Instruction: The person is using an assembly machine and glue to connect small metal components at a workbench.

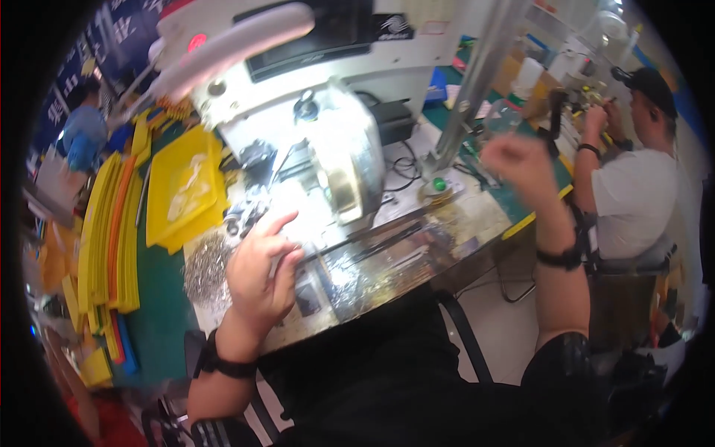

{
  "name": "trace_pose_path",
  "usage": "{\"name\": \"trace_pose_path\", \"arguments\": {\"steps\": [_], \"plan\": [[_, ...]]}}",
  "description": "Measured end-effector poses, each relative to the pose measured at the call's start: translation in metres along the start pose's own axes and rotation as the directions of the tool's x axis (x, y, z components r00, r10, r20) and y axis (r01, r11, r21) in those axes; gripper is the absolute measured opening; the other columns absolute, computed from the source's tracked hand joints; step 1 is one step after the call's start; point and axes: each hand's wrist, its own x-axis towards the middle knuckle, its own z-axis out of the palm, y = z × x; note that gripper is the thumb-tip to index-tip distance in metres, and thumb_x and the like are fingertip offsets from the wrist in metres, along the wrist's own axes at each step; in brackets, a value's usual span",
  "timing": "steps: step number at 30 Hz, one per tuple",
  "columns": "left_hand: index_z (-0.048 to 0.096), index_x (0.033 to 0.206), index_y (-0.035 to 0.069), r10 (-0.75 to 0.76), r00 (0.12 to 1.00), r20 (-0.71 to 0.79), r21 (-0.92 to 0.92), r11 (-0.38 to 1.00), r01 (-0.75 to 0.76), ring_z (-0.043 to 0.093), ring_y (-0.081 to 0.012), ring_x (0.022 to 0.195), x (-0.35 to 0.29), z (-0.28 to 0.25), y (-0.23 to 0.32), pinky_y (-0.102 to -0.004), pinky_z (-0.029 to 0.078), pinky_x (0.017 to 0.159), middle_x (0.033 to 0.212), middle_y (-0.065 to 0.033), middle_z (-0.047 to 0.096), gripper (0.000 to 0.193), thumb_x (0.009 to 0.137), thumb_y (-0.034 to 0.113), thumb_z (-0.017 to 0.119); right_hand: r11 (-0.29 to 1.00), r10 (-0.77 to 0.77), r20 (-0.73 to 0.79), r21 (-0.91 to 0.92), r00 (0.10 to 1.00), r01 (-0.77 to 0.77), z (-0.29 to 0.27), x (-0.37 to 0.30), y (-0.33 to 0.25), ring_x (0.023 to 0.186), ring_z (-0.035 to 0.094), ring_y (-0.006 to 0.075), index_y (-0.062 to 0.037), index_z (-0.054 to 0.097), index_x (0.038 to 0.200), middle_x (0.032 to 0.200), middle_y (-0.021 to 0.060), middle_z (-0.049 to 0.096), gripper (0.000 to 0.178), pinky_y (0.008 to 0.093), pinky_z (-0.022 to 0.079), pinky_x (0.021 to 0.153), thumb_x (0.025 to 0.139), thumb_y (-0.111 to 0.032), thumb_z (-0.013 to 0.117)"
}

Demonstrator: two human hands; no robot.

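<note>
My left hand (261, 279) is raised over the left part of the bench, beside a heap of small thin metal pieces (208, 270). Its thumb and a bent finger come together in a pinch, while another finger points out toward the lit machine (346, 160). Whatever lies in the pinch is too small to make out. Off to the right, my right hand (521, 165) hangs in the air past the bench's right part, near a green-topped round item (439, 184). Motion blurs its fingers, which look curled.
A yellow tray (160, 223) with pale pieces stands at the left, next to stacked yellow and orange bins (112, 231). A white lamp (242, 48) hangs above. A metal post (465, 104) rises at the right. One person (633, 186) sits far right, another (83, 127) far left.
</note>
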Motion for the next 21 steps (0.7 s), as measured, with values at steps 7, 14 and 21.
{"name": "trace_pose_path", "arguments": {"steps": [7,14,21], "plan": [[0.061,0.096,0.003,0.013,1.0,0.007,-0.01,1.0,-0.013,0.069,-0.0395,0.102,0.003,-0.006,0.0,-0.0387,0.054,0.084,0.116,-0.0239,0.069,0.013,0.087,0.004,0.071,0.934,-0.139,0.311,-0.274,0.94,0.229,0.082,-0.058,0.0,0.089,0.06,0.0283,-0.0032,0.072,0.101,0.092,0.0101,0.059,0.023,0.0359,0.048,0.076,0.081,-0.013,0.076],[0.061,0.097,0.004,0.027,0.999,-0.022,-0.047,0.999,-0.028,0.069,-0.0378,0.098,0.003,-0.002,-0.002,-0.0377,0.054,0.082,0.116,-0.0214,0.069,0.015,0.086,0.004,0.072,0.936,-0.151,0.402,-0.235,0.903,0.261,0.084,-0.056,-0.008,0.088,0.059,0.0286,-0.0028,0.066,0.095,0.091,0.0091,0.058,0.018,0.0353,0.047,0.078,0.081,-0.01,0.075],[0.062,0.096,0.006,0.016,0.999,-0.033,-0.062,0.998,-0.018,0.069,-0.0353,0.096,0.002,-0.003,-0.003,-0.0375,0.054,0.079,0.116,-0.0198,0.07,0.016,0.086,0.004,0.073,0.99,0.105,0.309,0.06,0.945,-0.129,0.056,-0.035,-0.035,0.076,0.061,0.0102,-0.0019,0.062,0.092,0.086,0.0025,0.061,0.006,0.0257,0.048,0.068,0.088,-0.003,0.066]]}}
